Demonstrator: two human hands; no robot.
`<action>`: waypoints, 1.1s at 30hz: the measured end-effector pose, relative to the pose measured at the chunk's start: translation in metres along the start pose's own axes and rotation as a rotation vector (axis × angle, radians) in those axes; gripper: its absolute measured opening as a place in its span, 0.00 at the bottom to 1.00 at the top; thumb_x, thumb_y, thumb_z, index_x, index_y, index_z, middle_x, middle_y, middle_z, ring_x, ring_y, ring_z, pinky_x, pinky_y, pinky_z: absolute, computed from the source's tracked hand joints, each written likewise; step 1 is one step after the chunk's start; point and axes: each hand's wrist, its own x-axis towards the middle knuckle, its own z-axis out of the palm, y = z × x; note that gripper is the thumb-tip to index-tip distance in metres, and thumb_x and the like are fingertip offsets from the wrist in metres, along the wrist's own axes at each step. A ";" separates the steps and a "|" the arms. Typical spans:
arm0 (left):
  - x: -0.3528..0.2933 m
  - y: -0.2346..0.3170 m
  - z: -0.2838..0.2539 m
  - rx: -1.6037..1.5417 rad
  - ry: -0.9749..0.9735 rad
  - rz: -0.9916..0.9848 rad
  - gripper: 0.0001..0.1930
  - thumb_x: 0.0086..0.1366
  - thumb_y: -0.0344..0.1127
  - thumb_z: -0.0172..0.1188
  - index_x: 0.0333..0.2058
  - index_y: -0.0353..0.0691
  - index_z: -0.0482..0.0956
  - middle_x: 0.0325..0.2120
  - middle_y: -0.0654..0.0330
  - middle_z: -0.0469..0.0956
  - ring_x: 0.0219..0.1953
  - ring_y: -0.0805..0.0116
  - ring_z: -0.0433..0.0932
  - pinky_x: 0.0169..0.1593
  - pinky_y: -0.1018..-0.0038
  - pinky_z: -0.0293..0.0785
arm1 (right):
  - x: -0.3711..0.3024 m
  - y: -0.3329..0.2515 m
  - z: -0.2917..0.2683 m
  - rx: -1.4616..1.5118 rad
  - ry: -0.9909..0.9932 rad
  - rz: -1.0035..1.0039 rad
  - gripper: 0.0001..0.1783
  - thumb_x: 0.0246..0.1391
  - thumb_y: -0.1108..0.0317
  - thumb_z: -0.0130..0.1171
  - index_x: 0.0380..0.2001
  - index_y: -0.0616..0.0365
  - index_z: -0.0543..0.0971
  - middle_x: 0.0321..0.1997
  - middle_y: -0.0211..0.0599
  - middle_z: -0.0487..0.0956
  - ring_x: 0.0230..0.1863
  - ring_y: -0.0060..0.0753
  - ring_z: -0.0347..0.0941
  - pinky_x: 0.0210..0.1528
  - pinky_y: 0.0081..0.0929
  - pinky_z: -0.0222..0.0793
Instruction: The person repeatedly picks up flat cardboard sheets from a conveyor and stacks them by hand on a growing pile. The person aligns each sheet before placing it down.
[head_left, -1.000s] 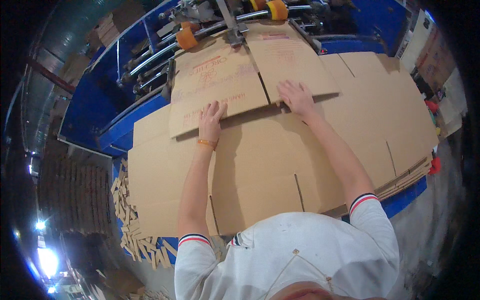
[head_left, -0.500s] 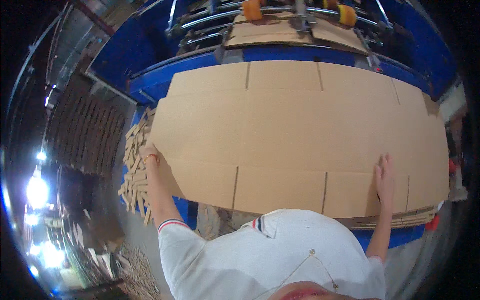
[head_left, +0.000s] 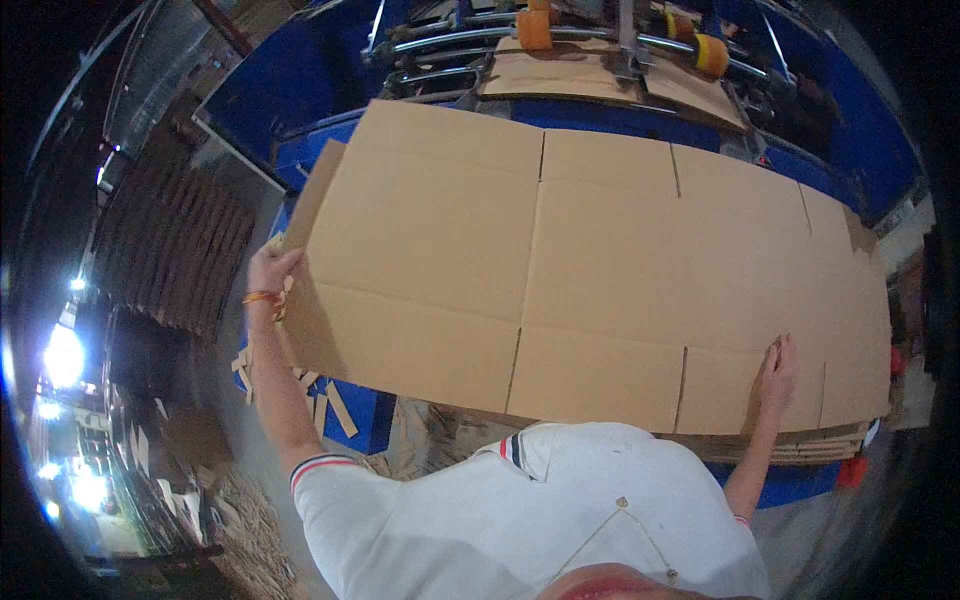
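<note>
A wide brown cardboard sheet [head_left: 610,260], creased and slotted along both long edges, lies in front of me. Its left panel is raised and bends at the crease left of the middle. My left hand [head_left: 272,270] is closed on the left edge, thumb on top, with the other fingers mostly hidden. On the near right part of the sheet rests my right hand [head_left: 778,375], fingers stretched out and close together, gripping nothing. Edges of more stacked cardboard [head_left: 815,447] show beneath at the right.
Beyond the sheet stands a blue machine [head_left: 255,120] with metal bars, orange rollers [head_left: 534,30] and cardboard [head_left: 560,75] under them. Loose cardboard strips [head_left: 340,408] lie on a blue surface at the left, more [head_left: 255,535] on the floor. Stacked brown material [head_left: 170,240] stands far left.
My left hand has moved left and slightly up, lifting the sheet's left end so it now bends at the crease. The right hand shifted slightly while staying on the sheet.
</note>
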 end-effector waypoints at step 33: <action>-0.148 0.122 0.107 -0.799 0.243 0.263 0.17 0.62 0.31 0.63 0.47 0.33 0.73 0.42 0.56 0.77 0.43 0.68 0.75 0.46 0.72 0.73 | -0.049 -0.054 -0.069 0.410 0.703 0.001 0.16 0.58 0.72 0.49 0.49 0.64 0.75 0.46 0.43 0.81 0.47 0.45 0.75 0.51 0.36 0.70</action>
